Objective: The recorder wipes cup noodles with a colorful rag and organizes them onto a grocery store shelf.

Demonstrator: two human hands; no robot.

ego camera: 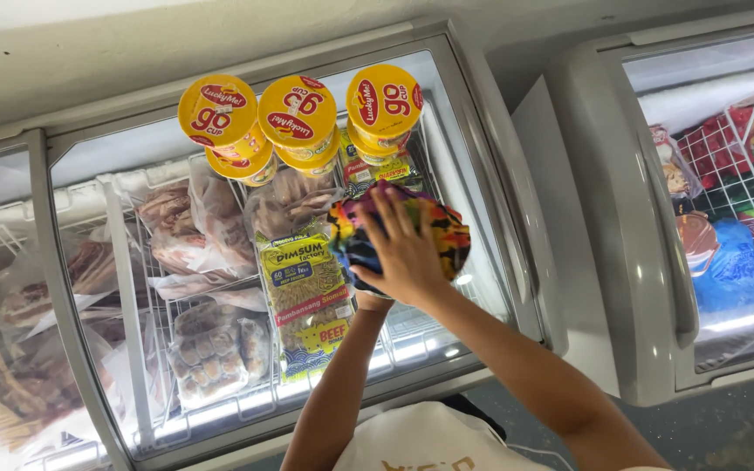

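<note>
A bunched multicoloured cloth (434, 228) lies on the sloped glass lid (473, 288) of a chest freezer. My right hand (405, 253) is spread over the top of the cloth, its fingers curled onto it. My left forearm (338, 384) rises from below. Its hand is hidden beneath my right hand and the cloth, so I cannot tell what it holds. Through the glass under the cloth I see a yellow packet of frozen food (307, 296).
Yellow-lidded noodle cups (297, 112) stand in three stacks on the far part of the lid. Bagged frozen meat (211, 227) fills wire baskets inside. A second grey freezer (621, 218) with coloured packets stands to the right. A wall runs behind.
</note>
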